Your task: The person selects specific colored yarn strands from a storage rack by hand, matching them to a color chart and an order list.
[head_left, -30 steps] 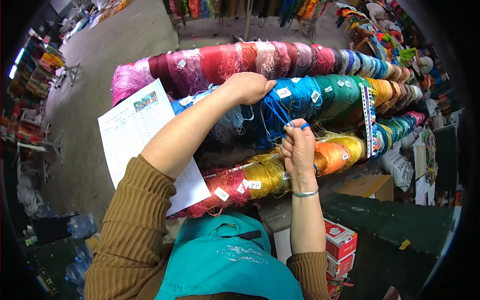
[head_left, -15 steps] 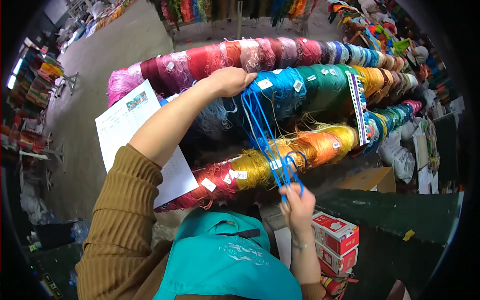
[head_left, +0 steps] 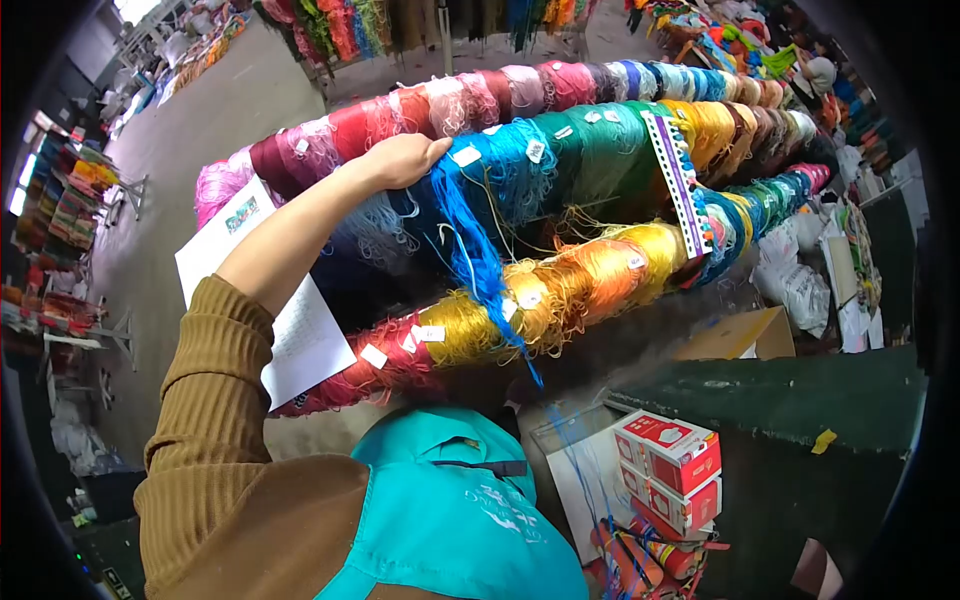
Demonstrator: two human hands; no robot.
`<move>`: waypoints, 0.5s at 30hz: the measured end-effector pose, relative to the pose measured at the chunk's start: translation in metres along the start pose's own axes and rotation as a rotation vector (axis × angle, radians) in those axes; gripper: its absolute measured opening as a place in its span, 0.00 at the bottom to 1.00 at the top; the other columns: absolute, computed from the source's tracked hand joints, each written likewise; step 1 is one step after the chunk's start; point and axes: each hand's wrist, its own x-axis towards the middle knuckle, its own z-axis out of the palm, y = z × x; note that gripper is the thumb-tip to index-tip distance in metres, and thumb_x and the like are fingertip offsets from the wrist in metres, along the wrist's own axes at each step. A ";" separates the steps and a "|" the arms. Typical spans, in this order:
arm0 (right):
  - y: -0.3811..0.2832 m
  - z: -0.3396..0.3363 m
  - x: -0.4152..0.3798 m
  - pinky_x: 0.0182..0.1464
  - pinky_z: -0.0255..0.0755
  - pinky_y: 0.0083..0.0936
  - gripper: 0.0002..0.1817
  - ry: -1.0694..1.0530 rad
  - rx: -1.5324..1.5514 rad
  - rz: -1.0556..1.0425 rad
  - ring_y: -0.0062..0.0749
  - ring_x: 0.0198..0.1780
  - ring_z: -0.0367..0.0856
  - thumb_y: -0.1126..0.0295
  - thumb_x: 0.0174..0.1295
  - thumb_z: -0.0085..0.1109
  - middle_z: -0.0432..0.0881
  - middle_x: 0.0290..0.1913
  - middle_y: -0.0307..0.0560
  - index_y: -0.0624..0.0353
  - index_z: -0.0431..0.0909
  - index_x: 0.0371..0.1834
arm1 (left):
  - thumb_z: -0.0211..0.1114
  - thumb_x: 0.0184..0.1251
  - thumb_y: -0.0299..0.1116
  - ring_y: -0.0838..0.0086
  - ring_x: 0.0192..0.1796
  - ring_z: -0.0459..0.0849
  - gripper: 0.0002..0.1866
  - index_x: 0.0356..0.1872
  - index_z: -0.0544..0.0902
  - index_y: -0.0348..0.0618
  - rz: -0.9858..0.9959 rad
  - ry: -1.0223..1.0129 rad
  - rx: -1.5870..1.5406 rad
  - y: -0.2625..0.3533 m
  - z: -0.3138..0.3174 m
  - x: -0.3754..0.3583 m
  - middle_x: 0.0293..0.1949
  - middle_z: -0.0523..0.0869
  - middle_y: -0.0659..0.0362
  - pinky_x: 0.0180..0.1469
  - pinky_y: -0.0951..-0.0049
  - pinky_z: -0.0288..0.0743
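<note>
My left hand (head_left: 405,162) is closed at the top of a bundle of bright blue thread (head_left: 470,245), at the middle row of skeins; its fingertips are partly hidden. The bundle hangs over the yellow-gold skeins (head_left: 465,325) of the front row, its end loose below them. Thin blue strands (head_left: 572,440), blurred, run down towards the bottom edge. My right hand is out of view. Beneath my left forearm lies a printed white sheet (head_left: 300,335) with a small picture.
Rows of coloured skeins with white tags stretch rightward, including green skeins (head_left: 600,150). A purple-and-white card strip (head_left: 675,185) leans across them. Red-and-white boxes (head_left: 670,465) stand at lower right, near an open cardboard box (head_left: 745,335). A teal apron (head_left: 460,510) covers my front.
My right hand has dropped out of view from below the front row. The blue strands, taut before, now hang as a loose bundle. My left hand remains at its top; the view has shifted.
</note>
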 end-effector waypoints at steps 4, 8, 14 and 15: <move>-0.003 -0.040 0.005 0.28 0.63 0.31 0.13 0.077 -0.050 0.005 0.26 0.27 0.64 0.65 0.63 0.63 0.65 0.25 0.41 0.58 0.68 0.31 | 0.36 0.78 0.57 0.40 0.51 0.81 0.37 0.41 0.84 0.31 0.031 -0.021 -0.019 0.002 -0.001 0.000 0.42 0.84 0.34 0.58 0.49 0.71; -0.012 -0.011 0.036 0.34 0.69 0.39 0.17 -0.316 0.202 0.030 0.31 0.33 0.69 0.64 0.59 0.67 0.68 0.28 0.47 0.61 0.68 0.32 | 0.36 0.78 0.58 0.41 0.52 0.81 0.37 0.41 0.85 0.32 0.003 -0.007 0.010 0.005 -0.002 -0.003 0.42 0.84 0.35 0.58 0.49 0.71; -0.064 0.328 -0.135 0.16 0.51 0.16 0.14 -1.415 0.582 0.731 0.18 0.17 0.61 0.62 0.81 0.30 0.66 0.28 0.37 0.54 0.67 0.46 | 0.36 0.78 0.57 0.41 0.50 0.82 0.38 0.39 0.85 0.30 -0.006 0.000 0.028 0.004 -0.001 -0.004 0.41 0.85 0.36 0.56 0.49 0.73; -0.065 0.369 -0.165 0.16 0.49 0.15 0.14 -1.561 0.554 0.769 0.17 0.15 0.59 0.62 0.81 0.31 0.65 0.24 0.35 0.55 0.69 0.43 | 0.36 0.78 0.57 0.41 0.50 0.82 0.38 0.39 0.85 0.30 0.000 0.005 0.021 0.005 -0.002 -0.005 0.41 0.85 0.36 0.56 0.49 0.73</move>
